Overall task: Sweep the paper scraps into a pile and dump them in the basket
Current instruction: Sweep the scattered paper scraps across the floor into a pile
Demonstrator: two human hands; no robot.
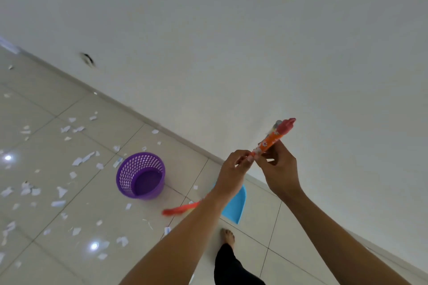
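Both my hands hold an orange broom handle (269, 142) with a flower print and a red cap, raised in front of the white wall. My right hand (279, 169) grips it near the top; my left hand (231, 169) pinches it just below. The broom's red bristles (179, 210) show low on the floor, partly hidden behind my left forearm. A purple mesh basket (140, 174) stands upright on the tiles to the left. White paper scraps (61, 191) lie scattered over the floor further left. A blue dustpan (235, 206) lies by the wall, half hidden by my left arm.
The white wall (231, 41) runs diagonally close behind the basket and dustpan. My bare foot (228, 237) and dark trouser leg stand on the tiles below the dustpan. Glossy beige tiles (111, 203) reflect ceiling lights.
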